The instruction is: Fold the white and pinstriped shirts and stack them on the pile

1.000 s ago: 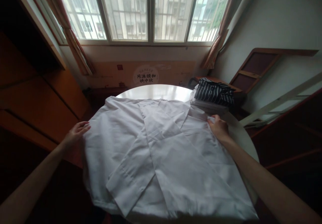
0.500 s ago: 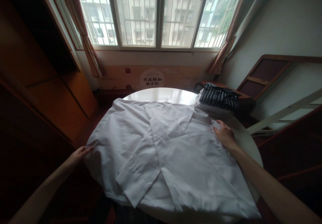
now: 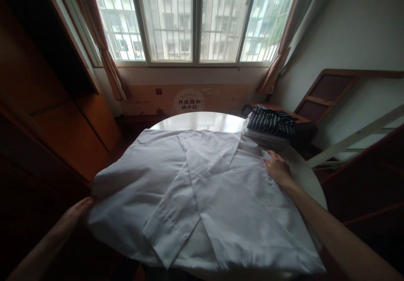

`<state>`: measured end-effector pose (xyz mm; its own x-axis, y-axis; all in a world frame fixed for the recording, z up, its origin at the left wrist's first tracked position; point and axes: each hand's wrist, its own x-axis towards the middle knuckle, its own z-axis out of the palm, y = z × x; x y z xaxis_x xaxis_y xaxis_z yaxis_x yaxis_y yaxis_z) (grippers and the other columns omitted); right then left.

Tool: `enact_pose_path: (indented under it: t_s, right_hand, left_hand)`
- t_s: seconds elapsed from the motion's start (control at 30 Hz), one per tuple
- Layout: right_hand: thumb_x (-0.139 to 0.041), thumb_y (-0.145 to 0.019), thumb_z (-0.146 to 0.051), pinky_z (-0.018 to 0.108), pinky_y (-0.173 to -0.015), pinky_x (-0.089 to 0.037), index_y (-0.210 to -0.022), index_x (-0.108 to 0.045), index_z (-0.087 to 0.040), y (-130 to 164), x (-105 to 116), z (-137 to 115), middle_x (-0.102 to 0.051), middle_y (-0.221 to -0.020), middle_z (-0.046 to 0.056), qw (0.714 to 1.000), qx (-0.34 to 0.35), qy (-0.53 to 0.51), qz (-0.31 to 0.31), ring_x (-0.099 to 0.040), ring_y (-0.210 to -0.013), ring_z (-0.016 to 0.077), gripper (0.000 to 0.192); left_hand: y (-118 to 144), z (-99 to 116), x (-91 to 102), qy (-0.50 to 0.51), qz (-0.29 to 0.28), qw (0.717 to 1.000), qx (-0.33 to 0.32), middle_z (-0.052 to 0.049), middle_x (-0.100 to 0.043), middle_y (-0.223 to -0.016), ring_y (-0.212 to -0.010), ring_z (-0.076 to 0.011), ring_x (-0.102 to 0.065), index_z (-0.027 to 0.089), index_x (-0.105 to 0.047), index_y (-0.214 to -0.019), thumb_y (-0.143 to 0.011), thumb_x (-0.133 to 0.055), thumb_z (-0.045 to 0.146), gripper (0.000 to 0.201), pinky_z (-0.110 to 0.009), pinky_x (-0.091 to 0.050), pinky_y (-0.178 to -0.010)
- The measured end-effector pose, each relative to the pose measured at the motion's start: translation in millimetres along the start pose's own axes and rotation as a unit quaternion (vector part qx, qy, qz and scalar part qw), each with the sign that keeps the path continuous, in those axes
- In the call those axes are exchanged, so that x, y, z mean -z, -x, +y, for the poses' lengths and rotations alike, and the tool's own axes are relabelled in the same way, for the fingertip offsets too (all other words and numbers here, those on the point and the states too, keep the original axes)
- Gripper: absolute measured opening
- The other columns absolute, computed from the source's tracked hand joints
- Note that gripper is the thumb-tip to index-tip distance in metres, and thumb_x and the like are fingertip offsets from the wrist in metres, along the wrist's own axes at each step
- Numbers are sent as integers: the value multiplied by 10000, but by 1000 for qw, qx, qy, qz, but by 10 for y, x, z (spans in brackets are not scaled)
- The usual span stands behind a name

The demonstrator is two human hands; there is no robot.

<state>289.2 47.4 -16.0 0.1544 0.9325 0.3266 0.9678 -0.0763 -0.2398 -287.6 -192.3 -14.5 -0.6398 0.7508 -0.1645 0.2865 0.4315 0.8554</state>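
Lower now, left hand point(image 3: 77, 211) grips shirt point(image 3: 202, 197); right hand point(image 3: 277, 169) flat on it, round table point(image 3: 195, 121).

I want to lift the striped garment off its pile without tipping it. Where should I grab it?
Take the striped garment by its near folded edge, coming from the front with the right hand, which lies closest. It sits folded on top of a light stack at the round table's far right, so lift straight up.
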Motion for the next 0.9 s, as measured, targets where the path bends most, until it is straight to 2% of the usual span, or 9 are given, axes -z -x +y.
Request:
enact_pose_path:
  t_s: [0.1,0.17,0.23,0.33,0.43,0.5,0.63,0.77,0.9]
  right_hand:
    - [-450,-796,-255,335,-728,-438,-1165,-460,-108,-23,-9,26,-566,-1038,167,1000,-2,-4,1,-560,-903,254,397]
    - [-481,-775,-266,362,-749,-442,-1170,-451,-78,-17,9,52,-552,-1044,189,1000,-5,-3,16,-552,-917,273,439]
    - [-515,-750,-275,407,-796,-432,-1171,-444,-55,50,67,57,-523,-1081,213,998,30,2,55,-519,-979,302,480]
    - [-524,-754,-296,450,-907,-379,-1200,-418,-71,335,263,-55,-470,-1176,211,980,161,-15,113,-428,-1118,310,511]
    - [-466,-810,-341,438,-968,-348,-1276,-344,-140,846,562,-320,-423,-1270,161,958,268,-77,67,-374,-1196,260,523]
    - [-452,-825,-346,398,-991,-343,-1313,-303,-176,1242,751,-505,-371,-1337,128,936,335,-105,-26,-332,-1240,223,539]
    - [-491,-800,-403,346,-996,-348,-1353,-267,-204,1876,898,-659,-328,-1385,98,864,448,-117,-197,-291,-1273,213,629]
    - [-463,-817,-399,437,-1020,-286,-1357,-260,-223,2091,780,-584,-269,-1411,86,842,478,-91,-232,-226,-1297,256,603]
    - [-463,-818,-347,431,-1037,-253,-1356,-266,-217,2078,699,-543,-263,-1412,83,846,471,-104,-225,-212,-1302,248,587]
  left_hand:
    - [-49,-356,-56,-70,-55,996,-26,27,-605,-521,-556,-151,-575,143,-591,-620,-657,-518,445,313,-212,-449,-527]
    - [-53,-449,-55,-162,-41,984,-63,40,-604,-523,-557,-152,-579,162,-589,-607,-673,-530,404,258,-200,-435,-513]
    - [-14,-389,-60,-224,6,968,-117,40,-652,-689,-699,-176,-617,192,-599,-722,-696,-532,403,222,-224,-471,-610]
    - [184,-137,-170,-241,97,936,-236,-21,-617,-970,-904,-206,-589,206,-532,-959,-760,-476,437,310,-317,-468,-806]
    - [526,108,-421,-233,44,855,-461,-71,-524,-1166,-1074,-224,-500,227,-420,-1162,-754,-484,469,478,-361,-417,-915]
    - [760,214,-614,-272,-70,758,-588,-81,-451,-1285,-1164,-245,-432,235,-381,-1247,-678,-570,488,651,-337,-424,-922]
    - [1036,290,-877,-322,-135,666,-659,-41,-434,-1323,-1210,-214,-394,240,-372,-1294,-700,-513,224,611,-302,-406,-949]
    - [1006,226,-862,-320,-142,659,-666,-40,-487,-1279,-1185,-187,-429,226,-374,-1291,-690,-456,140,612,-275,-426,-925]
    - [820,55,-680,-297,-71,672,-675,-26,-592,-1144,-1072,-146,-528,231,-464,-1195,-751,-404,132,459,-236,-450,-877]
